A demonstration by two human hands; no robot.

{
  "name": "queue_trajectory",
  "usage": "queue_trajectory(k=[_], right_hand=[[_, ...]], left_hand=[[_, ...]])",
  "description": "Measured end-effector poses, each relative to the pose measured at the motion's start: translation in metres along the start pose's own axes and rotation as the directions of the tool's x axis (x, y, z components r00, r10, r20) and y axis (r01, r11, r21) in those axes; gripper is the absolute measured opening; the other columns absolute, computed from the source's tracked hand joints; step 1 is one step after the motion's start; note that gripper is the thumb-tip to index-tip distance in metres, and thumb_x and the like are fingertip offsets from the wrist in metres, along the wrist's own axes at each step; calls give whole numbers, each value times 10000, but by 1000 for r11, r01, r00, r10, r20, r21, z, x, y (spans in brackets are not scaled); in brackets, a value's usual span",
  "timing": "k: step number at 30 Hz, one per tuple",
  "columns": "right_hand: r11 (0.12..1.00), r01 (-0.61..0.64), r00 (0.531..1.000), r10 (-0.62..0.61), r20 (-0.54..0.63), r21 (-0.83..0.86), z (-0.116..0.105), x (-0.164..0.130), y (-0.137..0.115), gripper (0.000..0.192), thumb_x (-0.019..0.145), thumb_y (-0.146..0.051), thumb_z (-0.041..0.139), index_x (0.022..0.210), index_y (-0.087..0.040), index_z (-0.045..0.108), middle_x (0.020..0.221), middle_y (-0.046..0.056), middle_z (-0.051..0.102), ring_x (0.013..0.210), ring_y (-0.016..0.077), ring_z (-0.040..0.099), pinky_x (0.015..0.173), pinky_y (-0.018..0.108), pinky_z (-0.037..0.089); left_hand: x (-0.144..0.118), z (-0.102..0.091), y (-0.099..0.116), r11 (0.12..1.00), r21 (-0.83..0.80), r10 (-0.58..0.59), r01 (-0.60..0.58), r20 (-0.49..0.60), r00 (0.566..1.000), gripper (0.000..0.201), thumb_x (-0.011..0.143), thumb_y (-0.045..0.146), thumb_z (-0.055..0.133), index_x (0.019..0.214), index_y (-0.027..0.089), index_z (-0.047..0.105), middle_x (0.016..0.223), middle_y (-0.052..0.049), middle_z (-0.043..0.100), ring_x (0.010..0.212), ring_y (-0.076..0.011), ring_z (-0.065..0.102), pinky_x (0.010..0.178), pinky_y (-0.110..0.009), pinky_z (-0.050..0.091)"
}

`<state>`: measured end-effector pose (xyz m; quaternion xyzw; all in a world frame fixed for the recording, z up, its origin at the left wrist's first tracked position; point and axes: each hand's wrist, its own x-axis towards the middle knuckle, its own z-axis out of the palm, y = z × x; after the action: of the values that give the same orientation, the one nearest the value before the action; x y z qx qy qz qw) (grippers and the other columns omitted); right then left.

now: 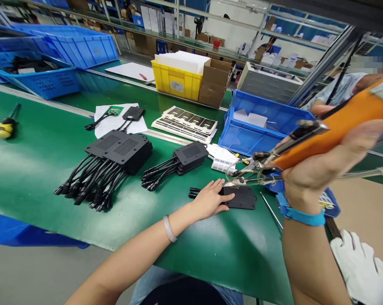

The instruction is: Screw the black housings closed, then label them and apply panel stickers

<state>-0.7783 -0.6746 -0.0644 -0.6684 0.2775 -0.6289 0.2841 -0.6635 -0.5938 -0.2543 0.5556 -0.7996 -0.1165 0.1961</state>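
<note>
My left hand (212,199) lies flat on a black plastic box (242,198), fingers stretched out. Short black cable ends (194,192) stick out at the box's left side. In my right hand (325,163), raised above the table, is an orange power screwdriver (334,123) with metal fittings and thin tubes at its front. Its front end reaches over the box near my left fingertips; whether it touches is unclear. Left of my hands stand a small stack of black boxes (191,154) and a larger stack (118,146), both with bundled cables.
Printed label sheets (187,123), a blue bin (258,123) and a yellow bin (177,80) stand behind. A thin metal rod (270,209) lies right of the box. A white glove (359,267) is at lower right. A yellow-handled screwdriver (4,127) lies far left. Another person (334,91) is at right.
</note>
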Motion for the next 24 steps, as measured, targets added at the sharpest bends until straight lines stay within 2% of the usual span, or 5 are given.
queue_trajectory(k=[3,7,12,18,24], right_hand=[[995,19,986,-3,-165,98,14,-10,16,415,932,-496,332,996,-196,610,644,12,465,506,135,515,455,291,418],[995,42,982,-24,-189,93,21,-21,36,407,900,-507,403,714,-214,616,556,18,474,542,157,545,479,291,445],[993,35,984,-14,-180,114,25,-26,46,443,914,-508,402,700,-188,621,530,4,473,567,134,539,483,243,436],[993,-3,992,18,-122,122,33,-30,52,447,867,-605,426,746,-209,597,563,-19,490,437,104,458,387,244,355],[995,10,995,0,-100,101,33,-41,52,392,860,-594,424,773,-240,568,573,-11,485,449,130,480,387,262,355]], left_hand=[[-2,0,0,1000,8,-2,2,-2,1000,546,882,437,661,1395,301,531,1389,-159,545,1410,-352,373,1132,-524,337],[-1,0,-1,1000,16,-9,9,-4,1000,552,869,453,669,1386,309,542,1301,-134,607,1378,-332,425,1138,-494,333],[0,0,-1,1000,22,-1,2,-15,1000,545,869,452,665,1381,311,544,1365,-130,570,1372,-318,429,1130,-492,338],[0,0,1,999,7,-36,37,-5,999,531,864,444,672,1369,325,557,1276,-127,618,1259,-307,532,1079,-482,394],[2,3,1,998,-38,-57,56,-35,998,512,831,431,717,1321,337,601,1217,-108,639,1221,-302,553,1057,-480,416]])
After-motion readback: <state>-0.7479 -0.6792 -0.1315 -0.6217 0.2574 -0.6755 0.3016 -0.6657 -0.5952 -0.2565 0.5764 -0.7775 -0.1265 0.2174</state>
